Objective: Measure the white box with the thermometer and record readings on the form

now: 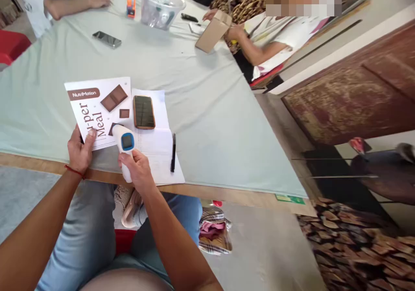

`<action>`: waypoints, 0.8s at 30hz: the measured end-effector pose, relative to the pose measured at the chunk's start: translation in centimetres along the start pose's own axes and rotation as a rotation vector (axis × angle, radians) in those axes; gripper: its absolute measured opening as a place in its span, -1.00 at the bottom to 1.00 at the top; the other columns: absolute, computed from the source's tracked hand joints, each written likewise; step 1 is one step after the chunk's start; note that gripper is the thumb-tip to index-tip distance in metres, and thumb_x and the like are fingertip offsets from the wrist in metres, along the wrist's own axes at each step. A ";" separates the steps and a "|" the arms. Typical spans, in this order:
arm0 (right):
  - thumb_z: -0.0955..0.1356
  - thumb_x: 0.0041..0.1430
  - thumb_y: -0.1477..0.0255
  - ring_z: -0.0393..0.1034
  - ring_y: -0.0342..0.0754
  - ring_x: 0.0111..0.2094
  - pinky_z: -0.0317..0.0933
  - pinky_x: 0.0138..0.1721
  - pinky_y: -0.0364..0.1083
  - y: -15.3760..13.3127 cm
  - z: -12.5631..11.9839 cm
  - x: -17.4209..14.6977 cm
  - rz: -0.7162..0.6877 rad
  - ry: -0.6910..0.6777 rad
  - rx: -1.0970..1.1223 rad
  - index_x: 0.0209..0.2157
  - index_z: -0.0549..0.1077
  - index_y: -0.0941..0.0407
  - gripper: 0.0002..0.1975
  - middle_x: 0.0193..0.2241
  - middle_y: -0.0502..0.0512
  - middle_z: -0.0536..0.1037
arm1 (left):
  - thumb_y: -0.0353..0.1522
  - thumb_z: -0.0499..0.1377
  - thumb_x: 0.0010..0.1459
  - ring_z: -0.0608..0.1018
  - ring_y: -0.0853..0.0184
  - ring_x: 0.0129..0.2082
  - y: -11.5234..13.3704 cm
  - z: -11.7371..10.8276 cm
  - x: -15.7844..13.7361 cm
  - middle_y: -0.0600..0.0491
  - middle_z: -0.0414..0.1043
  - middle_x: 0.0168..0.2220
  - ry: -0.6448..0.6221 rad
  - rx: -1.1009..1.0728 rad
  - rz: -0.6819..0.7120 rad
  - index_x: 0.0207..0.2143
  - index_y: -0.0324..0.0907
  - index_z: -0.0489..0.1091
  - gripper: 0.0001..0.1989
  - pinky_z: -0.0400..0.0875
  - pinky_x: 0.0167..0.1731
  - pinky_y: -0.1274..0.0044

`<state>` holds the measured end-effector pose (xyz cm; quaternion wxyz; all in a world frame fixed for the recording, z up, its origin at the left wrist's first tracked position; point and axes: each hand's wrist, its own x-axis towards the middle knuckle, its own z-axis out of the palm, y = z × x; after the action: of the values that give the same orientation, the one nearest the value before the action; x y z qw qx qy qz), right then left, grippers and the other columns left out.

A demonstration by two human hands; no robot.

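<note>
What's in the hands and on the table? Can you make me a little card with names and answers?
Left hand: holds a NutriMotion sheet
Right hand: grips a white device with a blue-rimmed screen
White paper: under the phone and black pen
Farther off: clear tub, orange box, cardboard box

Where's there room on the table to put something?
Bare cloth lies right of the black pen and left of the NutriMotion paper. It's crowded around the left hand, right hand, white thermometer and nearer phone, and by the basket.
</note>
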<state>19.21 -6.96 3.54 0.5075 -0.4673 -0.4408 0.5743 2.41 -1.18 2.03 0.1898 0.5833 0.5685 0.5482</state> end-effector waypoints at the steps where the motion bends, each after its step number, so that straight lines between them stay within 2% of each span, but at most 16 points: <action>1: 0.37 -0.04 0.09 0.13 -0.18 -0.54 0.07 -0.49 -0.16 0.1 0.1 0.4 0.001 -0.012 0.011 -0.52 0.32 0.11 -0.64 -0.58 -0.04 0.33 | 0.09 0.07 0.17 0.55 0.21 -0.18 0.1 0.0 0.1 -0.03 0.54 -0.19 -0.004 0.017 -0.008 -0.07 -0.21 0.43 -0.42 0.46 -0.14 0.43; 5: 0.38 -0.03 0.08 0.19 -0.15 -0.46 0.10 -0.40 -0.14 0.6 0.2 0.9 -0.004 -0.021 0.020 -0.44 0.38 0.12 -0.63 -0.52 -0.02 0.36 | 0.11 0.05 0.17 0.54 0.21 -0.18 0.4 -0.1 0.2 -0.06 0.53 -0.18 -0.012 0.038 -0.014 -0.08 -0.23 0.43 -0.39 0.46 -0.14 0.43; 8: 0.37 0.00 0.04 0.17 -0.14 -0.45 0.09 -0.37 -0.14 0.8 0.4 0.8 -0.031 -0.004 -0.007 -0.46 0.36 0.12 -0.61 -0.51 -0.03 0.34 | 0.09 0.06 0.17 0.54 0.21 -0.18 0.4 -0.2 0.2 -0.07 0.53 -0.18 -0.004 0.039 -0.017 -0.09 -0.24 0.43 -0.40 0.46 -0.12 0.42; 24: 0.36 0.02 0.05 0.10 -0.17 -0.49 0.04 -0.42 -0.15 0.5 0.9 0.6 -0.028 0.016 -0.013 -0.51 0.30 0.10 -0.60 -0.56 -0.07 0.28 | 0.08 0.08 0.16 0.54 0.20 -0.17 0.5 -0.3 0.2 -0.10 0.55 -0.16 -0.007 0.017 -0.034 -0.07 -0.27 0.43 -0.39 0.43 -0.12 0.41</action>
<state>18.26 -6.48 3.18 0.5160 -0.4691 -0.4469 0.5603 2.33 -1.29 2.67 0.1961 0.5771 0.5823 0.5381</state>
